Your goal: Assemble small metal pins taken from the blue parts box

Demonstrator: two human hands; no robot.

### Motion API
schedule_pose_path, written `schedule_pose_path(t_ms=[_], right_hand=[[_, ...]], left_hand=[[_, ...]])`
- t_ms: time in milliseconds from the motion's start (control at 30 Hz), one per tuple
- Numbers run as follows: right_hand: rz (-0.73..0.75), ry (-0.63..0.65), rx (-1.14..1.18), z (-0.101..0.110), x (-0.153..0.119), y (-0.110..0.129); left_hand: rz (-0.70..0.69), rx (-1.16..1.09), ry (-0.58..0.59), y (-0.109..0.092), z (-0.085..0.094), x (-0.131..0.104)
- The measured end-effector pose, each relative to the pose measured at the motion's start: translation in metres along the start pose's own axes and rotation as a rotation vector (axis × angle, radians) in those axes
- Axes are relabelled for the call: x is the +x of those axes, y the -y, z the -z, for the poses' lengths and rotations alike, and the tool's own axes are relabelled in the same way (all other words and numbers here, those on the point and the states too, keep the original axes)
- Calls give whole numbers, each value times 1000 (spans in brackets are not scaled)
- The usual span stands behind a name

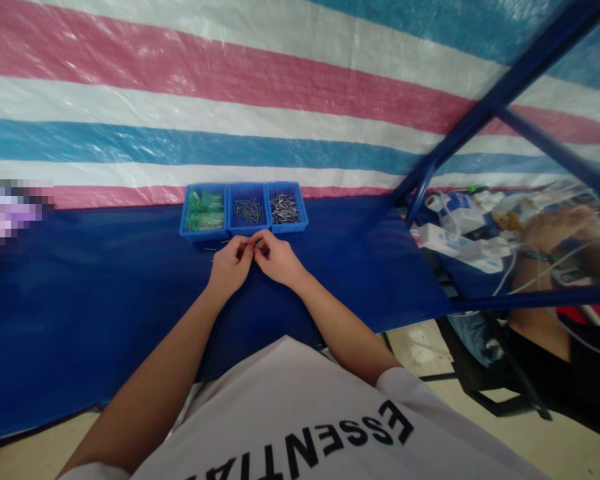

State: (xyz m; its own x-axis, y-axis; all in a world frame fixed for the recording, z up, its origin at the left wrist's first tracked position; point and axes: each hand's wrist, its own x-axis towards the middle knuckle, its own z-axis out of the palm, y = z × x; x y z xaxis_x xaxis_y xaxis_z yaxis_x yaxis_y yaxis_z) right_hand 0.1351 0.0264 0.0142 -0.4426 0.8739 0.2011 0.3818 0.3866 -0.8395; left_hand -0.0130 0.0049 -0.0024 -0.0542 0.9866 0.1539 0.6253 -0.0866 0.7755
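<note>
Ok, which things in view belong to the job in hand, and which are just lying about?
Seemingly in use:
left hand, right hand
three blue bins
green packets
metal pins

Probably lying about:
white box and white-and-blue package, right
pixelated item, far left

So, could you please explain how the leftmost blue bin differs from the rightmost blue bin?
The leftmost bin holds green items; the rightmost bin holds silvery, metal-looking pieces. The leftmost bin's contents appear in two clumps, while the rightmost bin's form one loose pile. Both are blue, open on top, and stand in one row on the blue table.
</note>
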Motion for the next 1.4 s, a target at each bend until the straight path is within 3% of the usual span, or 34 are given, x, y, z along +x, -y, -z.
schedule_pose_path(t_ms=[267,433,800,1067,1400], right_hand=[[-46,-109,104,-2,5,-6],[-68,-151,149,-4,7,-9],[-131,-97,457,-15,9,-16],[-123,-51,525,-19,11,-20],[-214,-126,630,-13,13,-15]], left_hand=[[32,-137,-1,4,-3,2],[7,-100,-8,1,-1,1],[-17,70,-66,-9,3,0],[17,-24,-93,-11,6,-1],[-9,-168,-59,-8,3,-2]])
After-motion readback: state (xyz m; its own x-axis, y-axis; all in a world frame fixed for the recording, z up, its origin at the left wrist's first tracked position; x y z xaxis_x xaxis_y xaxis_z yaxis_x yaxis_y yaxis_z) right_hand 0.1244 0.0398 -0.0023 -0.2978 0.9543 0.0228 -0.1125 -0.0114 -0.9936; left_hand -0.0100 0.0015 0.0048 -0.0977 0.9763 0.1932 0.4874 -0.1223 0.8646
